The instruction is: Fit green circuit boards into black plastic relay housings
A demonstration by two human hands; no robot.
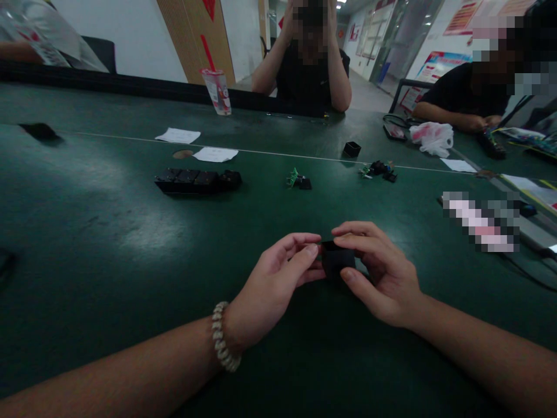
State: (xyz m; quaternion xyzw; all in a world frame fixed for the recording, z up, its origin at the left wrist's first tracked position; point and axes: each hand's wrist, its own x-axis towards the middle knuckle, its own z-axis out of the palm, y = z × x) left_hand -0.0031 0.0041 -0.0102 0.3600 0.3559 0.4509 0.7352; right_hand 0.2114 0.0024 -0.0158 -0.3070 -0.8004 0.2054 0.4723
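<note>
A small black box (339, 261) is held between my two hands, just above or on the green table (143, 278). My left hand (278, 278) touches its left side with thumb and fingers. From the right, my right hand (383, 273) grips it, thumb low at the front and fingers at the top edge. Beyond my hands lie a green circuit board with a black piece (299, 180), and a cluster of small black and green parts (379, 170). Another black open box (351, 149) stands farther back. A row of joined black boxes (195, 180) sits at the left.
White papers (178, 136), a cup with a red straw (217, 93) and a plastic bag (432, 138) lie farther back. A blurred device with a cable (481, 223) is at the right. Two people sit across the table; another person's arm shows far left.
</note>
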